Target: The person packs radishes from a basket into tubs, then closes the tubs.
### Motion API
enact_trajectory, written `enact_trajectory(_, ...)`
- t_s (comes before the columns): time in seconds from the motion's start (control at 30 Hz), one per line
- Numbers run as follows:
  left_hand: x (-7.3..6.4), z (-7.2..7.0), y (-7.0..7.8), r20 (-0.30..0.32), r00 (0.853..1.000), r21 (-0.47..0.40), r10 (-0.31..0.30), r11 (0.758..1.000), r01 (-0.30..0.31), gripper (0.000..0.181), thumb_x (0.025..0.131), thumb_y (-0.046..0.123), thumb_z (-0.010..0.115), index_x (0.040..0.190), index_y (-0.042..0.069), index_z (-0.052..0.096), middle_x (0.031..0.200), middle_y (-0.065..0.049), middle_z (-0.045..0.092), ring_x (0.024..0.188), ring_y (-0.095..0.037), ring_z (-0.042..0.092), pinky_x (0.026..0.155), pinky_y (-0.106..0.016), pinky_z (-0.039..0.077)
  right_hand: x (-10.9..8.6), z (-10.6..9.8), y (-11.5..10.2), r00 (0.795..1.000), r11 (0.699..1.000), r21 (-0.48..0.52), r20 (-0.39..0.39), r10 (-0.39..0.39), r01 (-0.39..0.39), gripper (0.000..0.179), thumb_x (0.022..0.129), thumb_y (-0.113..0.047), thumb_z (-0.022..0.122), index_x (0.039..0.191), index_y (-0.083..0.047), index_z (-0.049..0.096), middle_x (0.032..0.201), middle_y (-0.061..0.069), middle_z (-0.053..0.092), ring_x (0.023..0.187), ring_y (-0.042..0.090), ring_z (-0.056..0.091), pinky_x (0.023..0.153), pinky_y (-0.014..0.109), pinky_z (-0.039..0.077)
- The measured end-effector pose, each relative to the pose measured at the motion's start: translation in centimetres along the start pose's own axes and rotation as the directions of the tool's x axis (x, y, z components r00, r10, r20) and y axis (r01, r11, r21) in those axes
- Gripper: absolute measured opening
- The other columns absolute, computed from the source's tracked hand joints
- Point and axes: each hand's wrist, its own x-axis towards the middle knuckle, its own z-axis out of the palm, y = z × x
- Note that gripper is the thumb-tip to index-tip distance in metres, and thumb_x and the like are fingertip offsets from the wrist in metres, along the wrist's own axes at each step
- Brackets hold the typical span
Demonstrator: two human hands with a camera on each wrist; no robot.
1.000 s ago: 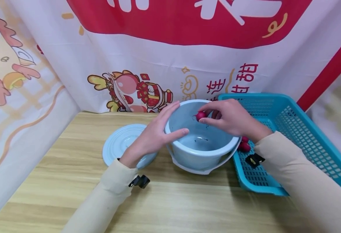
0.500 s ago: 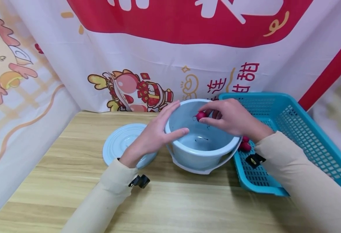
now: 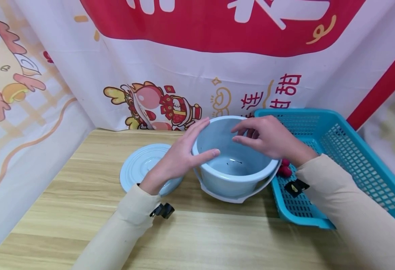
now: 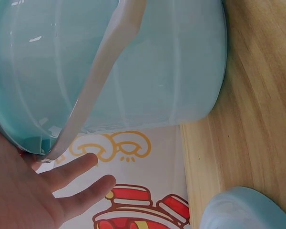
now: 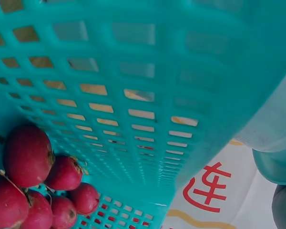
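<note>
A pale blue bucket [image 3: 232,182] stands upright on the wooden table, with dark thin marks on its visible floor. My left hand [image 3: 187,152] rests on its left rim, thumb reaching over the rim; in the left wrist view the fingers [image 4: 81,198] look straight and spread beside the bucket wall. Over the bucket's right side hangs my right hand [image 3: 266,137], fingers loosely bent with a gap between thumb and fingertips. No radish shows in it. Several red radishes [image 5: 28,155] lie in the teal basket [image 5: 133,43]. My right hand covers part of the bucket's inside.
A light blue lid [image 3: 138,165] lies on the table left of the bucket. The teal basket stands directly to the right. The bucket's pale handle [image 3: 239,200] hangs down at its front. A printed cloth [image 3: 170,60] closes off the back.
The radish pinched in my right hand earlier is gone from its fingertips; I do not see it in the bucket. Both hands stay in nearly the same place.
</note>
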Motion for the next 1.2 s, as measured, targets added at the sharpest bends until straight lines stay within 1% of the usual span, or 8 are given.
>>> enact_trajectory(0.17,0.0,0.0,0.1,0.002,1.000,0.001,0.002,1.000,-0.002,0.090,0.094,0.061,0.065,0.169,0.031,0.026,0.178,0.014,0.019,0.161,-0.026,0.032,0.121,-0.065,0.041,-0.2,0.2,0.5,0.999,0.997,0.081,-0.045,0.005,-0.001,0.031,0.096,-0.029,0.079,0.125,-0.017,0.078,0.109,0.004,0.079,0.091,0.018,0.072,0.081,0.036,0.063)
enact_trajectory(0.3,-0.1,0.1,0.1,0.004,1.000,0.004,0.001,1.000,-0.001,0.090,0.094,0.062,0.065,0.170,0.031,0.026,0.179,0.011,0.019,0.161,-0.027,0.031,0.121,-0.066,0.040,-0.6,0.1,0.7,0.995,0.983,0.181,-0.082,0.056,-0.040,0.028,0.097,-0.027,0.079,0.124,-0.020,0.079,0.111,0.002,0.079,0.095,0.017,0.071,0.082,0.028,0.061)
enact_trajectory(0.47,-0.1,0.1,0.2,0.003,1.000,0.006,-0.005,1.000,0.005,0.090,0.094,0.063,0.065,0.170,0.032,0.025,0.178,0.013,0.018,0.162,-0.026,0.031,0.122,-0.066,0.040,-1.3,-0.9,1.1,0.986,0.932,0.353,-0.110,0.125,-0.079,0.030,0.097,-0.024,0.079,0.126,-0.019,0.078,0.118,0.004,0.079,0.099,0.016,0.075,0.083,0.021,0.062)
enact_trajectory(0.6,-0.1,0.1,0.2,-0.004,1.000,0.013,0.003,1.000,-0.003,0.090,0.094,0.063,0.065,0.169,0.033,0.026,0.178,0.013,0.019,0.162,-0.026,0.030,0.121,-0.066,0.040,-1.8,-1.9,1.8,0.977,0.886,0.458,-0.143,0.157,-0.075,0.034,0.098,-0.021,0.077,0.131,-0.014,0.074,0.119,0.002,0.079,0.097,0.014,0.077,0.081,0.023,0.065)
enact_trajectory(0.77,-0.1,0.1,0.1,-0.010,1.000,0.021,0.013,1.000,-0.013,0.090,0.094,0.064,0.064,0.169,0.032,0.026,0.178,0.014,0.018,0.164,-0.024,0.027,0.123,-0.067,0.037,-2.5,-3.3,3.4,0.956,0.855,0.510,-0.191,0.223,-0.097,0.040,0.100,-0.027,0.075,0.137,-0.014,0.071,0.121,-0.002,0.077,0.099,0.016,0.077,0.080,0.025,0.066)
enact_trajectory(0.87,-0.1,0.2,0.1,-0.009,1.000,0.018,0.012,1.000,-0.012,0.089,0.094,0.064,0.064,0.169,0.034,0.025,0.177,0.017,0.018,0.164,-0.023,0.026,0.123,-0.067,0.036,-2.9,-4.0,4.5,0.941,0.849,0.518,-0.220,0.257,-0.110,0.041,0.100,-0.028,0.075,0.139,-0.016,0.069,0.125,-0.002,0.076,0.101,0.017,0.076,0.080,0.024,0.065)
enact_trajectory(1.03,-0.1,0.1,0.2,-0.008,1.000,0.015,0.012,1.000,-0.012,0.089,0.095,0.063,0.064,0.169,0.036,0.024,0.177,0.019,0.017,0.164,-0.023,0.025,0.124,-0.067,0.036,-3.3,-5.0,6.0,0.923,0.822,0.553,-0.230,0.309,-0.138,0.042,0.101,-0.025,0.073,0.142,-0.018,0.068,0.130,-0.003,0.073,0.102,0.016,0.072,0.078,0.021,0.064)
enact_trajectory(1.2,-0.1,0.1,0.2,-0.009,1.000,0.017,0.009,1.000,-0.009,0.089,0.095,0.063,0.064,0.169,0.036,0.024,0.177,0.018,0.017,0.164,-0.023,0.026,0.123,-0.067,0.036,-3.6,-5.5,7.1,0.910,0.812,0.561,-0.234,0.343,-0.162,0.042,0.100,-0.025,0.074,0.142,-0.020,0.069,0.131,-0.005,0.072,0.101,0.015,0.072,0.077,0.019,0.063)
